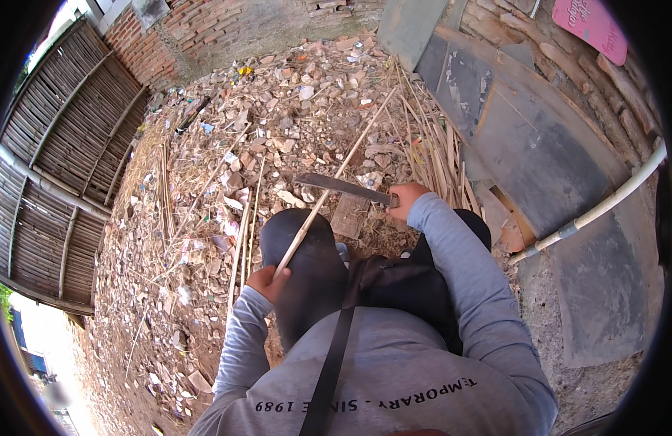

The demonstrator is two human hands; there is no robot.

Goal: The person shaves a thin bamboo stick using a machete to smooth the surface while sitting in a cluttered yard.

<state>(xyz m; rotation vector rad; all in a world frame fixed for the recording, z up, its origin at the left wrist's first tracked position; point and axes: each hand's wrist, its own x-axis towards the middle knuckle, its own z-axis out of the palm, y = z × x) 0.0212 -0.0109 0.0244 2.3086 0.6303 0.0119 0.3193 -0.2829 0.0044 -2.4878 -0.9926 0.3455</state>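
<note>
My left hand (265,283) is closed round the near end of a long, thin bamboo strip (305,228), which slants up and away to the right past my left knee. In my right hand (407,199) is the handle of a machete (342,186). Its dark, worn blade points left and crosses the strip beyond my knees. Whether the edge touches the strip, I cannot tell. Below the blade, between my knees, a flat wooden block (349,216) lies on the ground.
Rubble and litter (292,123) cover the ground. Loose bamboo strips lie left (246,232), with a pile of more strips (441,156) at right. Dark boards (547,145) and a pale pipe (590,214) stand at right. A bamboo fence (60,145) rises at left, a brick wall (205,29) behind.
</note>
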